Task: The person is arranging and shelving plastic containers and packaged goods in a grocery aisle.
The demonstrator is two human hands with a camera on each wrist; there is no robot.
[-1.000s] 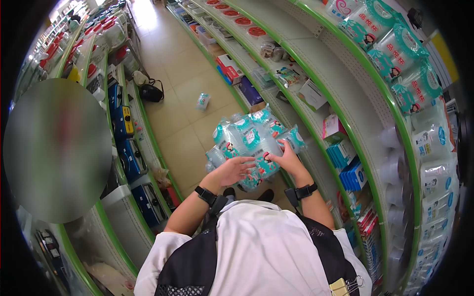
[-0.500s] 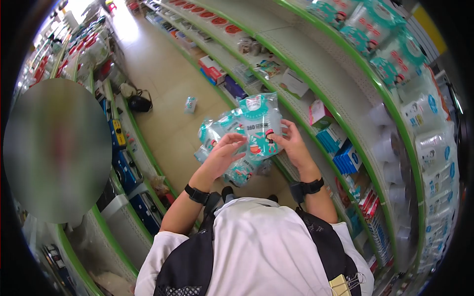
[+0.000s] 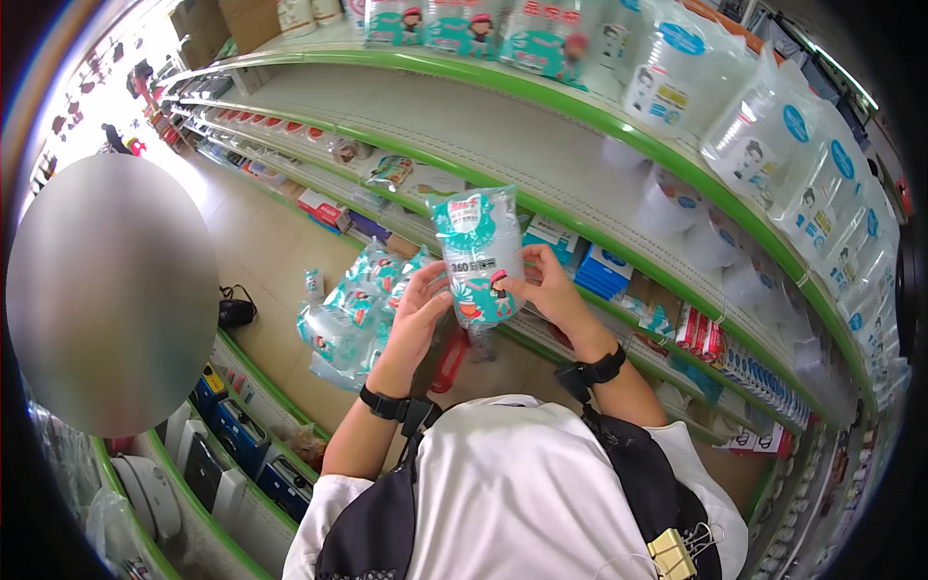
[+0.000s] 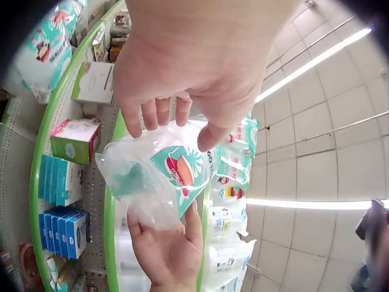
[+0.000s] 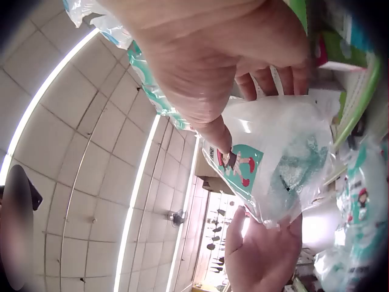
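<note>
Both hands hold a clear bag of plastic cups [image 3: 480,259] upright in front of the chest, its teal label printed with a small figure in a red hat. My left hand [image 3: 419,309] grips one side; in the left wrist view its thumb and fingers [image 4: 208,135] are around the bag. On the opposite side, my right hand [image 3: 559,298] holds on with the thumb across the printed front, as the right wrist view also shows. Several similar cup packs [image 3: 333,333] lie heaped to the left, below the hands, partly hidden by the left forearm.
Green-edged shelves [image 3: 387,145] curve along the front and right. More teal cup packs [image 3: 459,27] stand on the upper shelf, beside blue-labelled cup packs [image 3: 667,72]. A lone small pack [image 3: 313,283] and a black bag [image 3: 235,307] sit on the floor to the left.
The view has turned right towards the shelves. The held cup pack has moved away from the heap, which now lies to the left, and both hands have closed in on its sides.
</note>
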